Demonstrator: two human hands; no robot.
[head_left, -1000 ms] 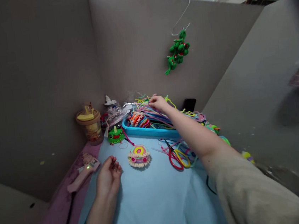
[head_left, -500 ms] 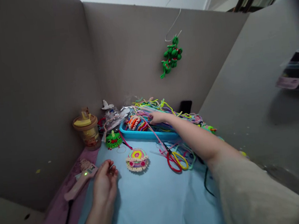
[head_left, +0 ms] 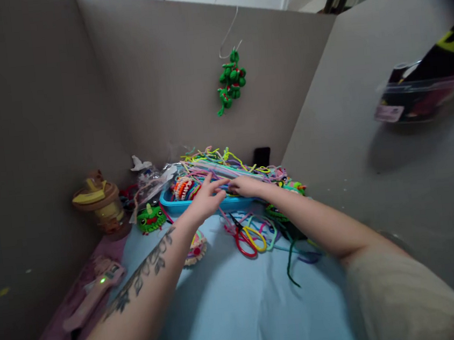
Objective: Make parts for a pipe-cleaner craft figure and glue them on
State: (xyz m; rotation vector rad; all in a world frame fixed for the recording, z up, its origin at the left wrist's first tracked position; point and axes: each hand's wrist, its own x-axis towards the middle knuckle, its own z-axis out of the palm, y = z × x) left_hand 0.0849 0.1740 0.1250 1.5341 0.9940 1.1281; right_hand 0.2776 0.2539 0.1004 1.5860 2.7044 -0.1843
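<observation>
My left hand (head_left: 210,196) reaches over the front rim of a blue tray (head_left: 230,204), its fingers spread and stretched toward the right hand. Beside it, my right hand (head_left: 245,186) is over the same tray with fingers bent together; what they grip is hidden. Many coloured strands (head_left: 226,164) fill the tray, along with an orange and cream crocheted piece (head_left: 183,187) at its left end. Just below the hands lie scissors (head_left: 250,239) with one red and one yellow handle, on loose strands. A round cream and pink crocheted piece (head_left: 197,249) is partly hidden behind my left forearm.
A green crocheted frog-like figure (head_left: 151,219) sits left of the tray. Further left are a lidded cup (head_left: 107,212) and a pink handheld device (head_left: 94,297) with a green light. Green crocheted pieces (head_left: 231,80) hang on a wire. A dark phone (head_left: 262,156) leans at the back.
My left hand has moved from the cloth up and right to the tray, its fingers spreading. My right hand has come lower, toward the tray's front. The view has turned right.
</observation>
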